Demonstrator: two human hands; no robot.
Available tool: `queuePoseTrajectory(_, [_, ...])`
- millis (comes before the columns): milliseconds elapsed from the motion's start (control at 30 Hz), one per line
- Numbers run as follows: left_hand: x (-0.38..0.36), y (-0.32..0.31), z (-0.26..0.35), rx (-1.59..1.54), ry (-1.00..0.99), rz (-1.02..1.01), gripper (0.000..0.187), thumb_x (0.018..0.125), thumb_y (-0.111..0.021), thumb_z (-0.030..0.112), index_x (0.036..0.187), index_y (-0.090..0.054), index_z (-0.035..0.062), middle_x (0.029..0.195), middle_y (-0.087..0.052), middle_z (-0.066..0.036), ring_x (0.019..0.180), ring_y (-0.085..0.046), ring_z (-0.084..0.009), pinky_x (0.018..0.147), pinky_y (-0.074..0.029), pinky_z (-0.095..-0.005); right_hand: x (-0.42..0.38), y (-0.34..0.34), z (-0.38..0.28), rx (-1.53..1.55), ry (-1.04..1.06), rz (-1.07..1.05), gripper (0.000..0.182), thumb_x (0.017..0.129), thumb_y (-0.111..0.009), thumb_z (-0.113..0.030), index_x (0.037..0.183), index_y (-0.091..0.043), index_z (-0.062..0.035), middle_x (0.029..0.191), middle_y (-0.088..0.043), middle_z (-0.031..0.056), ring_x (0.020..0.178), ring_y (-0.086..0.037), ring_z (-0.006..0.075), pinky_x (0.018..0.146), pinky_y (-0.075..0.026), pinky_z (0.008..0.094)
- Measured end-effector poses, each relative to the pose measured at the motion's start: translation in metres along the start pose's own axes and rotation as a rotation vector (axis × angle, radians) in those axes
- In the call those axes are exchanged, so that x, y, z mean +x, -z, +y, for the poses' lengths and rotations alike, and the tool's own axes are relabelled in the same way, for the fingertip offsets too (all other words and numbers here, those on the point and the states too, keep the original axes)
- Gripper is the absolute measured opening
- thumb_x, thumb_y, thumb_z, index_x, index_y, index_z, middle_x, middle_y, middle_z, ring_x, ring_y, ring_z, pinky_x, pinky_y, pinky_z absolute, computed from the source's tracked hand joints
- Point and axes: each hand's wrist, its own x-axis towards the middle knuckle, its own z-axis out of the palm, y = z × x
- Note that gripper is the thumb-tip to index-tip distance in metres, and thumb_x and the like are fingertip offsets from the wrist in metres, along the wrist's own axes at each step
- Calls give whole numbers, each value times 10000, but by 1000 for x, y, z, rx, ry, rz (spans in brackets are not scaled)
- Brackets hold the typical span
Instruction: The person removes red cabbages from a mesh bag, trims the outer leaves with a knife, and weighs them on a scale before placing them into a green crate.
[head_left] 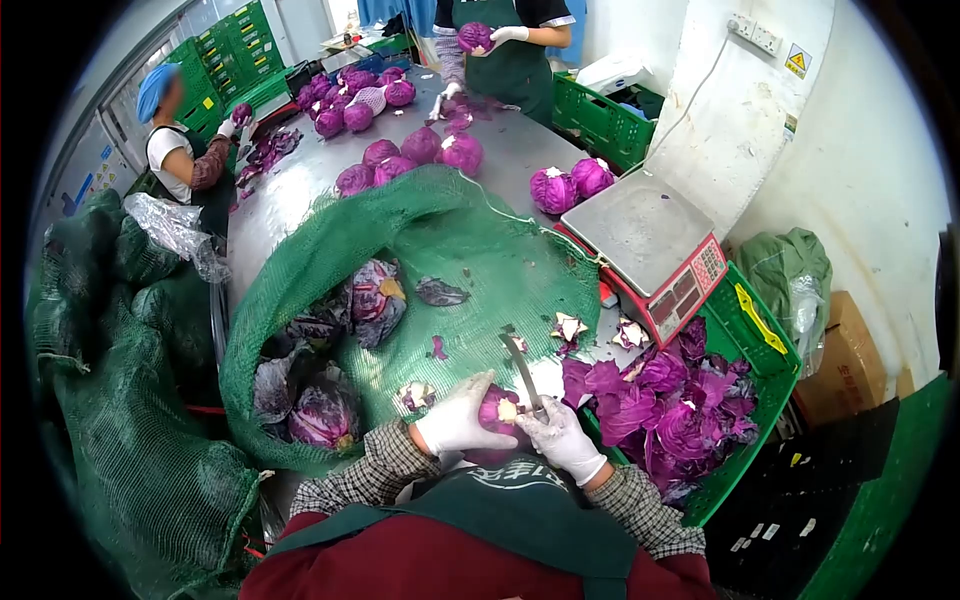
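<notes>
1. Right in front of the wearer, a purple cabbage (490,405) is sitting low over the near edge of the work, its pale stem end (507,411) showing between the two gloved hands.
2. The left hand (458,418) is grasping the cabbage, its fingers wrapping the far-left side.
3. The right hand (562,440) is clenching a knife (522,370) by the handle, the blade pointing away over the green mesh bag (270,290); whether its fingertips are touching the cabbage or only lying just beside it, I cannot tell.
4. To my eye, trimming the stem end is the step in hand: pale stem offcuts (568,327) are lying near, and loose leaves (665,405) are heaping in the green crate (745,450) at the right.
5. The next move is calling, I'd judge, for a steady left grip and the edge turned onto the stem, clear of the left fingers.
6. Darker, leafy heads (325,415) are waiting inside the bag's left side, while two smooth heads (572,187) are resting beside the scale (640,225).
</notes>
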Motion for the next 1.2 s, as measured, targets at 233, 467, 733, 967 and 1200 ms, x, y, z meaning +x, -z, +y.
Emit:
queuePoseTrajectory(233, [-2, 2, 3, -14, 32, -1, 1160, 626, -775, 605, 1387, -299, -130, 1361, -399, -331, 1284, -411, -406, 1098, -331, -385, -4, -4, -13, 125, -63, 6, 100, 907, -594, -92, 979, -559, -31, 646, -521, -31, 506, -442, 36, 449, -366, 201])
queuePoseTrajectory(467, [-1, 4, 0, -68, 77, 3, 1141, 611, -780, 601, 1364, -336, -133, 1304, -451, -329, 1233, -457, -414, 1075, -362, -386, -2, -11, -19, 182, -100, 17, 103, 927, -590, -103, 979, -547, -25, 633, -491, -56, 516, -436, 23, 453, -362, 191])
queuePoseTrajectory(733, [12, 2, 7, -46, -43, 98, 930, 578, -798, 571, 1170, -512, -88, 1025, -586, -265, 963, -571, -405, 895, -466, -421, -4, -25, -69, 46, 96, 29, 131, 914, -599, -100, 996, -582, 0, 682, -531, -5, 535, -509, 65, 450, -408, 222])
queuePoseTrajectory(967, [5, 15, -32, -1870, 32, -138, 485, 850, -662, 328, 1277, -523, 145, 1295, -540, -124, 1225, -504, -287, 1108, -336, -474, -39, 58, -11, 203, 45, 416, 321, 951, -559, -140, 1224, -481, 10, 752, -557, 30, 481, -480, 75, 427, -407, 202])
queuePoseTrajectory(1200, [71, 1, -24, -2251, -291, -492, 565, 964, -406, 458, 1344, -448, 43, 1345, -475, -238, 1274, -440, -378, 1062, -365, -549, -74, 45, 45, 326, -88, 297, 261, 974, -517, -129, 1199, -505, 3, 788, -595, 57, 549, -553, 108, 491, -451, 230])
